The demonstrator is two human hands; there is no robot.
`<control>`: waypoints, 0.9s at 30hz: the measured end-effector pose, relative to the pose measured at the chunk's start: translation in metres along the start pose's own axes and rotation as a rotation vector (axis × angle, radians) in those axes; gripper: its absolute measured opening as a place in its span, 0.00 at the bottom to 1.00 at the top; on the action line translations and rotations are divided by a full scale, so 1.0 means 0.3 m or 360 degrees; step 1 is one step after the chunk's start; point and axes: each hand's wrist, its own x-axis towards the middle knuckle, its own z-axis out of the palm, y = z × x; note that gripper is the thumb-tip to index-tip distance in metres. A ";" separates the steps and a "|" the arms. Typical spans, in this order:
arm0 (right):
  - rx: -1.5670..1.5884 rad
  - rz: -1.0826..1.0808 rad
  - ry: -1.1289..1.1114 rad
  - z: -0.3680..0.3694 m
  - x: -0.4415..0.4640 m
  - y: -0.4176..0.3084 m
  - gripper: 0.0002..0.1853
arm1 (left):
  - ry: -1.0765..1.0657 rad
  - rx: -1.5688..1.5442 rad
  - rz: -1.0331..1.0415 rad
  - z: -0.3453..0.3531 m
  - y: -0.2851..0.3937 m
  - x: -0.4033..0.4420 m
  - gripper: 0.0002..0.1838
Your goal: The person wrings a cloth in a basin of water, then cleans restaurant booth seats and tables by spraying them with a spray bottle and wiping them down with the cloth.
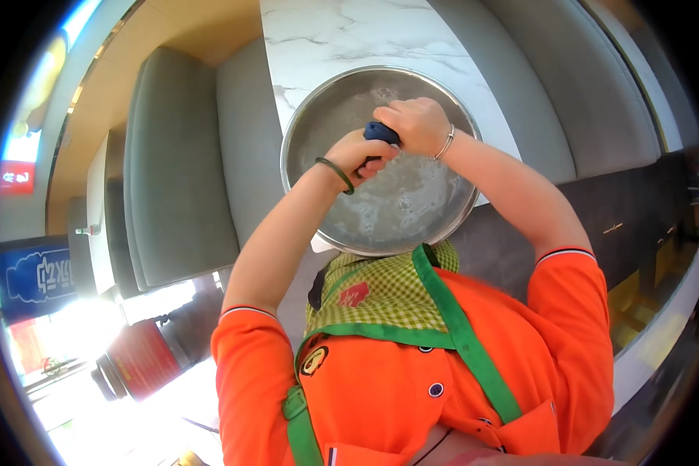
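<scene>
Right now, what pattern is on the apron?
The apron has small yellow and green checks, with plain green straps; seen best in the head view.

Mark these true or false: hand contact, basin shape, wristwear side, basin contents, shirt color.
1. Both the left hand and right hand are on the blue item. True.
2. The basin is square. False: it is round.
3. The green bangle is on the right wrist. False: it is on the left; the right wrist has a silver bracelet.
4. The basin holds liquid with pale foam patches. True.
5. The shirt is blue. False: it is orange.
</scene>
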 end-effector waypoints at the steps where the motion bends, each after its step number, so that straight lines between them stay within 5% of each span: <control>1: 0.0048 0.0067 0.0053 0.027 -0.017 -0.003 0.15 | -0.0025 0.0138 0.0110 -0.024 -0.026 0.019 0.15; 2: 0.0053 0.0057 0.0050 0.063 -0.040 -0.008 0.15 | -0.0049 0.0275 0.0221 -0.048 -0.059 0.038 0.19; 3: 0.0122 0.0331 -0.0040 0.103 -0.056 -0.011 0.17 | 0.0552 0.1388 0.0173 -0.074 -0.095 0.059 0.30; 4: 0.0186 0.0604 -0.0133 0.107 -0.055 -0.028 0.19 | 0.0569 0.1376 0.0183 -0.079 -0.095 0.047 0.30; 5: 0.0421 0.0920 -0.0240 0.108 -0.056 -0.033 0.24 | 0.0629 0.1116 0.0098 -0.079 -0.101 0.036 0.33; 7: 0.0659 0.0804 -0.0068 0.092 -0.062 -0.035 0.26 | 0.0580 0.0267 -0.0011 -0.028 -0.085 -0.012 0.32; 8: 0.0901 0.0695 0.0091 0.067 -0.054 -0.070 0.28 | 0.0580 0.0250 -0.0007 -0.038 -0.095 -0.006 0.32; 10: 0.0988 0.0607 0.0050 -0.010 -0.028 -0.113 0.26 | -0.0004 -0.0687 0.0336 -0.070 -0.089 0.036 0.26; 12: 0.1256 0.0869 -0.0097 -0.102 0.019 -0.116 0.21 | 0.0453 -0.0624 0.0480 -0.047 -0.004 -0.020 0.15; 16: 0.2348 0.1166 0.0179 -0.169 0.044 -0.158 0.15 | 0.0313 -0.0570 0.0910 -0.105 0.017 -0.205 0.10; 19: 0.2219 0.1209 0.0220 -0.233 0.086 -0.243 0.13 | 0.0404 -0.0585 0.1469 -0.145 0.028 -0.413 0.08; 22: 0.1361 0.1132 0.0156 -0.228 0.176 -0.454 0.11 | 0.0573 -0.0598 0.1591 -0.221 -0.046 -0.714 0.06; 23: 0.1271 0.0742 0.0239 -0.166 0.205 -0.501 0.14 | 0.0825 -0.0225 0.1572 -0.248 -0.078 -0.856 0.08; 24: 0.1161 0.0740 0.0351 -0.179 0.227 -0.663 0.17 | 0.1076 0.0133 0.1489 -0.253 -0.116 -0.978 0.10; 26: 0.2205 0.0472 0.0196 -0.133 0.287 -0.982 0.19 | 0.1293 0.0491 0.1705 -0.331 -0.249 -1.103 0.10; 27: 0.2231 0.0283 0.0114 -0.093 0.314 -1.153 0.19 | 0.1372 0.0666 0.1797 -0.365 -0.306 -1.194 0.09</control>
